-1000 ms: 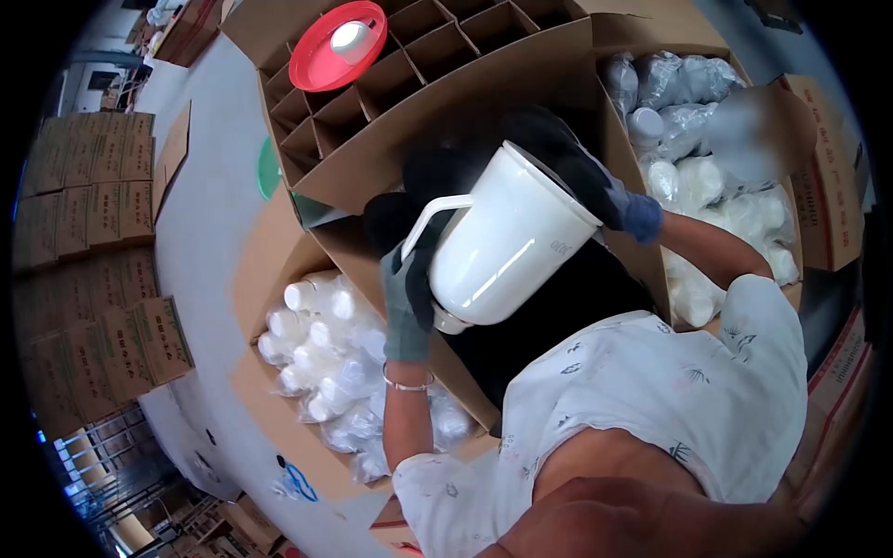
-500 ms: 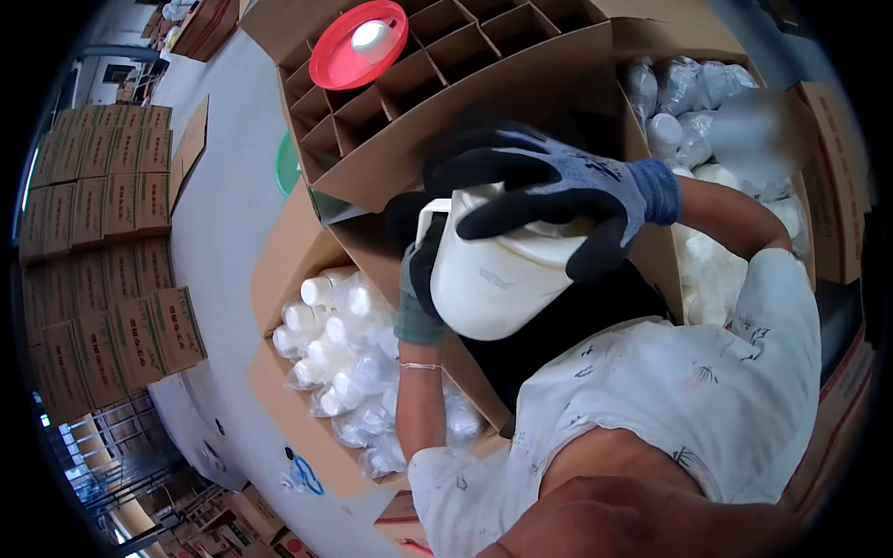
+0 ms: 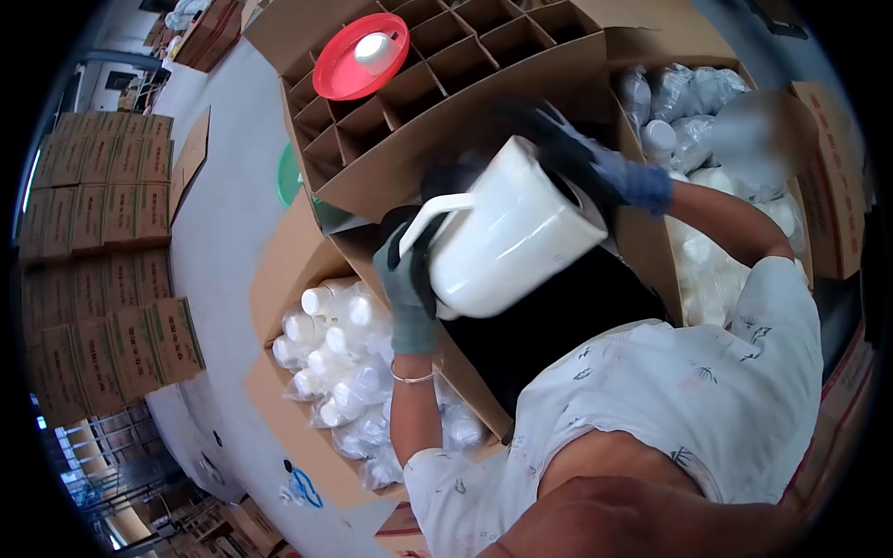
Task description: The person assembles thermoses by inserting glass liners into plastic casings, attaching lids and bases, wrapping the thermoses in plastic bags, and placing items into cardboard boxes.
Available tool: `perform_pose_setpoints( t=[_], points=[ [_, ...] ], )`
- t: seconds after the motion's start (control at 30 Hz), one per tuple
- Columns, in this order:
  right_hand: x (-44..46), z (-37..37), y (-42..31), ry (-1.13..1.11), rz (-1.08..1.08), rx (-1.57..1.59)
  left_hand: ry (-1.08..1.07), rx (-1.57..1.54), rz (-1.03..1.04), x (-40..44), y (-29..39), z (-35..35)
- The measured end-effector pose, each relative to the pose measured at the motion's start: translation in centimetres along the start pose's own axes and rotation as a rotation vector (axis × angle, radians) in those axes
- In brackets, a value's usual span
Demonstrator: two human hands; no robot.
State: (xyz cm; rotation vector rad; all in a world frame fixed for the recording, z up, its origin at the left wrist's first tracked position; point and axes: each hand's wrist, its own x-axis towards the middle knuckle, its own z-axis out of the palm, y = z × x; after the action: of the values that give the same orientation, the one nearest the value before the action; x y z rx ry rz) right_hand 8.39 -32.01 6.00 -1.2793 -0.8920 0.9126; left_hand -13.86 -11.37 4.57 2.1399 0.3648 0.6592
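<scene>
The white jug (image 3: pixel 512 242) is held over the lap (image 3: pixel 530 349), short of the near edge of the divided carton (image 3: pixel 465 126). It lies tilted, its wide mouth end toward the upper right, its base toward the left hand (image 3: pixel 405 279). The left grip is closed round the lower part of the handle (image 3: pixel 435 216), close to the base. The right hand (image 3: pixel 591 167) is blurred beside the mouth end, so I cannot tell whether its grip is spread or pinching the rim.

The likeliest trouble is a slip: the wall looks glossy, and if the right hand bears no weight, the left carries everything from one end. A hard push at the mouth could then twist the handle in the glove and drop the jug into the lap or against the carton's near edge.

On the carton's left part, the red dish (image 3: pixel 339 70), with a white cap (image 3: pixel 374 48) in it, rests over the dividers; a bump to the carton could tip it or spill the cap. A swing leftward might knock the wrapped white pieces (image 3: pixel 335 363) in the left carton (image 3: pixel 470 395).
</scene>
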Motion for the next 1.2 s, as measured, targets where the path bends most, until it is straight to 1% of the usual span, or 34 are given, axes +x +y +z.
perform_pose_setpoints(
  t=[0.03, 0.07, 0.1, 0.13, 0.17, 0.2, 0.23, 0.27, 0.3, 0.33, 0.37, 0.43, 0.5, 0.53, 0.57, 0.63, 0.67, 0.7, 0.77, 0.8, 0.83, 0.9, 0.93, 1.03, 1.07, 1.1, 1.17, 1.2],
  points=[
    [0.2, -0.4, -1.4, -0.099, -0.292, -0.311, -0.053, 0.31, 0.095, -1.0, -1.9, -0.3],
    [0.4, -0.2, -3.5, -0.213, -0.493, -0.541, -0.087, 0.132, -0.009, -1.6, -2.0, 0.1],
    [0.7, 0.5, -5.6, -0.347, -0.609, -0.685, -0.119, -0.048, -0.107, -2.1, -2.0, 0.8],
    [1.1, 1.5, -7.0, -0.469, -0.678, -0.768, -0.16, -0.229, -0.203, -2.5, -2.0, 1.1],
    [1.4, 2.3, -7.7, -0.538, -0.718, -0.798, -0.145, -0.08, -0.036, -2.4, -1.5, 0.9],
    [1.7, 2.7, -7.7, -0.553, -0.741, -0.793, -0.005, -0.035, -0.163, -2.8, -2.5, 1.1],
    [2.0, 2.5, -6.8, -0.5, -0.736, -0.748, 0.09, -0.135, -0.269, -2.5, -1.7, 1.1],
    [2.3, 2.1, -5.4, -0.412, -0.713, -0.655, 0.199, -0.241, -0.363, -2.2, -0.9, 1.1],
    [2.6, 2.2, -3.7, -0.304, -0.621, -0.479, 0.26, -0.486, -0.433, -0.8, 2.4, 0.5],
    [2.2, 3.4, -0.6, -0.113, -0.415, -0.011, 0.299, -0.333, -0.314, 0.0, 3.2, 0.2],
    [1.0, 4.8, -0.5, 0.035, -0.142, 0.317, 0.314, -0.202, -0.047, 0.8, 4.7, 0.3],
    [2.5, 4.1, 4.5, 0.139, 0.061, 0.655, 0.19, 0.265, 0.375, 2.0, 5.0, -0.3],
    [3.1, 3.6, 5.6, 0.177, 0.11, 0.672, 0.109, 0.573, 0.458, 2.4, 7.3, 0.3],
    [3.3, 3.2, 6.3, 0.187, 0.137, 0.714, 0.119, 0.602, 0.489, 2.7, 8.0, 0.7],
    [3.6, 2.9, 7.0, 0.197, 0.163, 0.756, 0.081, 0.619, 0.497, 3.0, 8.4, 0.5],
    [5.2, 1.8, 8.2, 0.177, 0.198, 0.897, 0.088, 0.497, 0.48, 3.9, 6.5, 0.3],
    [5.3, 2.1, 7.2, 0.225, 0.215, 0.822, 0.104, 0.343, 0.432, 4.1, 4.9, 0.0],
    [4.9, 1.9, 6.3, 0.132, 0.214, 0.711, 0.165, 0.241, 0.41, 3.7, 3.7, -0.2],
    [4.3, 0.8, 3.9, -0.054, 0.198, 0.477, 0.213, -0.236, -0.145, 2.4, 2.3, -1.0],
    [4.3, 1.7, 1.7, -0.11, 0.004, 0.252, 0.182, -0.271, -0.23, 2.2, 0.5, -1.9],
    [4.4, 2.5, -0.5, -0.122, -0.196, 0.036, 0.117, -0.236, -0.23, 1.9, -0.3, -2.2],
    [5.1, 3.7, -1.6, -0.162, -0.524, -0.431, 0.054, 0.167, -0.022, 1.5, -1.3, -2.0],
    [5.6, 4.2, -0.8, -0.109, -0.451, -0.306, 0.348, -0.085, -0.216, 1.2, -0.9, -1.0],
    [6.8, 4.9, -0.6, -0.171, -0.258, 0.101, 0.382, -0.189, -0.332, 1.2, 0.7, -2.1],
    [7.3, 5.4, -0.8, -0.166, -0.245, 0.139, 0.46, -0.295, -0.27, 1.0, 0.0, -2.2],
    [8.8, 5.7, -0.1, -0.169, -0.393, 0.054, 0.478, -0.216, -0.271, 0.8, 0.2, -2.9],
    [11.5, 6.7, -1.0, -0.224, -0.597, -0.223, 0.595, -0.31, -0.313, 0.0, -1.0, -3.9],
    [12.9, 7.3, -1.4, -0.275, -0.607, -0.246, 0.537, -0.135, -0.318, -0.4, -1.2, -5.1]
  ],
)
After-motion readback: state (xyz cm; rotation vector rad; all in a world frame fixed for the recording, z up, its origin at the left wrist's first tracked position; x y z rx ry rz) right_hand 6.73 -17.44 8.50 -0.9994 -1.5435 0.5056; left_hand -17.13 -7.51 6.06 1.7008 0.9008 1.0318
